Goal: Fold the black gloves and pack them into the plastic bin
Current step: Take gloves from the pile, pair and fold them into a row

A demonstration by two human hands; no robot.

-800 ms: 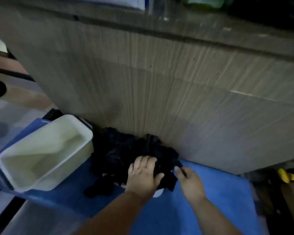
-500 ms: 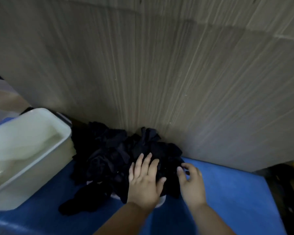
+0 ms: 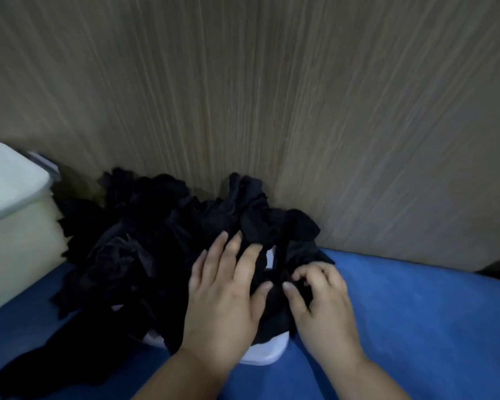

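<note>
left hand (image 3: pixel 223 304) lay flat on the black gloves (image 3: pixel 156 241) | right hand (image 3: pixel 324 310) pinched a fold just beside it | plastic bin (image 3: pixel 15 226) stood well left of both | judged best — pin heap, tease one glove free

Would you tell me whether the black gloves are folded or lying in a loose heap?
A loose heap: the black gloves lie crumpled and tangled over a white container.

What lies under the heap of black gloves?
A white container peeks out at the near edge of the black gloves, standing on the blue cloth. Its shape, depth and contents are covered by the heap.
</note>
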